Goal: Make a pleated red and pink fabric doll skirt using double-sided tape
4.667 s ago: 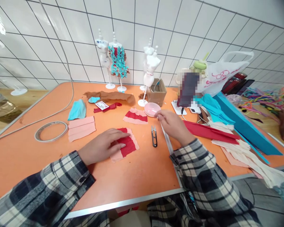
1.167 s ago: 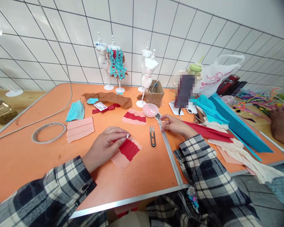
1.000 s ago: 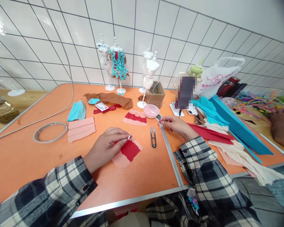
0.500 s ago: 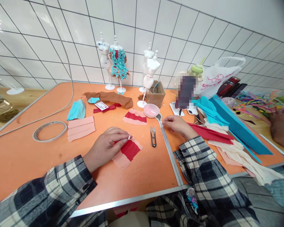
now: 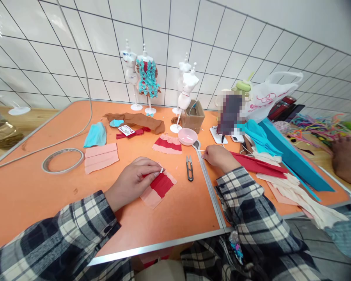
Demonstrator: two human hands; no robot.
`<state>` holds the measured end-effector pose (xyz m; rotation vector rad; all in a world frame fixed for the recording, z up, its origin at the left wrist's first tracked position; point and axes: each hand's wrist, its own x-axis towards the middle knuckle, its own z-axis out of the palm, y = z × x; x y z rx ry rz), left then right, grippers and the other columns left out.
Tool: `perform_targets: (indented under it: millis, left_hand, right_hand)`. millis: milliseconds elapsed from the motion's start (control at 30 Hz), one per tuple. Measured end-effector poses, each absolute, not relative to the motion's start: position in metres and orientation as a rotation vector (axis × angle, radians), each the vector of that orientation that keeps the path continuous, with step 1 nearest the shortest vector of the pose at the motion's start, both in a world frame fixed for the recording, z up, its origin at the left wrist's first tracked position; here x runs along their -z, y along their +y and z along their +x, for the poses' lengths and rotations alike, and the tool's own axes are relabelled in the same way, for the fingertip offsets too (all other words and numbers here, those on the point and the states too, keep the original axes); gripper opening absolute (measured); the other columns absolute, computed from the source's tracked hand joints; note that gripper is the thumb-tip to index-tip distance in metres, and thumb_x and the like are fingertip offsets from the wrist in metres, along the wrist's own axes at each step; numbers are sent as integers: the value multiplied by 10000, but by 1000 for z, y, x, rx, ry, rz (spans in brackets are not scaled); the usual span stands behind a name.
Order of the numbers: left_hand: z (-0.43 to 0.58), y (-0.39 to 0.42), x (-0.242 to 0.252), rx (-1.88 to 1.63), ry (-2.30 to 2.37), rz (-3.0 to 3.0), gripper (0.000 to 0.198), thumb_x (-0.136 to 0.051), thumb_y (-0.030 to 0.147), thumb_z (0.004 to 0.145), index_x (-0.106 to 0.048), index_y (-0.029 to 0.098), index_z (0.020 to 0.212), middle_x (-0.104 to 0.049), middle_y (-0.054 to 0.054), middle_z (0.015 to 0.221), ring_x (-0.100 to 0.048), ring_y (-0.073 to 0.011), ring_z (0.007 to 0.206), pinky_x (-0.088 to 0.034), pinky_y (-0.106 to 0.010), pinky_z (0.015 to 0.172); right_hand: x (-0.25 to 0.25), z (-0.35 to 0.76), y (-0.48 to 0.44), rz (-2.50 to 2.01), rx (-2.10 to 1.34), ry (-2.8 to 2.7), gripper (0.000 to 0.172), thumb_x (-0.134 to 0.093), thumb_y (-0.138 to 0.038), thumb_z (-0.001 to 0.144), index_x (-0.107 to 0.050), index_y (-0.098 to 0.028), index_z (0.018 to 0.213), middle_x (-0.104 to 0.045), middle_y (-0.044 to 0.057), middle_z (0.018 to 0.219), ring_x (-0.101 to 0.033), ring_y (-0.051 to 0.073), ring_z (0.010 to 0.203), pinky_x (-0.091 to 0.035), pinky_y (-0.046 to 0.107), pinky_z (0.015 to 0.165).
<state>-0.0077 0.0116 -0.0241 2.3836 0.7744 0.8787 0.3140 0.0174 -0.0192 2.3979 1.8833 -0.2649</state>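
Observation:
My left hand (image 5: 136, 179) is closed in a pinch on the upper left edge of a pink and red fabric piece (image 5: 163, 183), with a small white bit at its fingertips. To the right, my right hand (image 5: 218, 156) is closed on a thin white stick (image 5: 201, 150) beside the grey handle near the metal table strip. Black thread snips (image 5: 189, 168) lie between my hands. A pink bowl (image 5: 187, 137) sits above them, and a second pink and red piece (image 5: 167, 144) lies to its left.
White mannequins (image 5: 188, 86) and a cardboard box (image 5: 194, 116) stand at the back. Tape ring (image 5: 62, 160), pink cloth (image 5: 101, 157) and blue cloth (image 5: 95, 135) lie left. Red cloth (image 5: 259, 165) and a blue tray (image 5: 301, 156) are right. Another person's hand (image 5: 346, 160) rests far right.
My right hand has turned and its fingers have closed lower, with the white stick now showing to their left. My left hand stays on the fabric. The view has shifted slightly.

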Motion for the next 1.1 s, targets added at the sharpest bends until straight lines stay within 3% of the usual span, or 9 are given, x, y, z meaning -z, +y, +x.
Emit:
perform_targets:
  millis: [133,300,467,533,633,767,1100]
  left_hand:
    - [-8,12,24,-894,751,2383,259,-512,309,929,-762,245,945,-757,-59,941,-659,-206,922,-525,-365,876]
    - [-7,11,23,-886,782,2377,257,-520,329,925,-762,245,945,-756,-63,949,-659,-210,923,-527,-369,873]
    - [-6,10,25,-877,875,2287,242,-562,370,906,-764,240,943,-757,-61,983,-670,-210,940,-532,-365,896]
    - [-6,10,27,-862,933,2209,258,-578,403,893,-766,233,942,-757,-67,997,-680,-213,940,-539,-365,900]
    - [-4,11,29,-833,981,2116,284,-595,431,877,-768,217,944,-756,-74,1015,-689,-213,937,-545,-356,901]
    - [-3,11,30,-860,988,2071,276,-602,416,867,-769,203,917,-751,-79,1017,-692,-209,927,-547,-350,901]
    - [-3,9,28,-856,989,2089,253,-604,400,856,-770,213,892,-757,-70,999,-691,-209,925,-547,-359,903]
  right_hand:
    - [25,332,14,2510,405,1926,301,-680,-478,801,-691,-178,796,-706,90,816,-628,204,753,-405,276,625]
    - [24,340,9,2821,684,2009,310,-702,-484,745,-663,-177,766,-650,10,723,-551,144,647,-366,246,562]
    - [13,315,7,3007,307,2298,212,-654,-391,803,-687,-183,782,-626,18,712,-548,159,673,-394,269,612]
    - [12,291,2,2839,110,2676,181,-628,-353,844,-710,-196,881,-640,26,759,-569,166,717,-424,280,669]
    - [15,247,-10,2293,83,3207,179,-587,-336,909,-719,-215,913,-681,46,846,-604,166,783,-458,283,735]
    - [19,207,-25,1846,-85,3413,205,-555,-351,953,-732,-248,960,-693,43,879,-613,168,837,-457,285,754]
    - [22,198,-33,1844,-68,3319,195,-536,-284,951,-725,-235,966,-720,36,922,-634,157,832,-465,281,752]
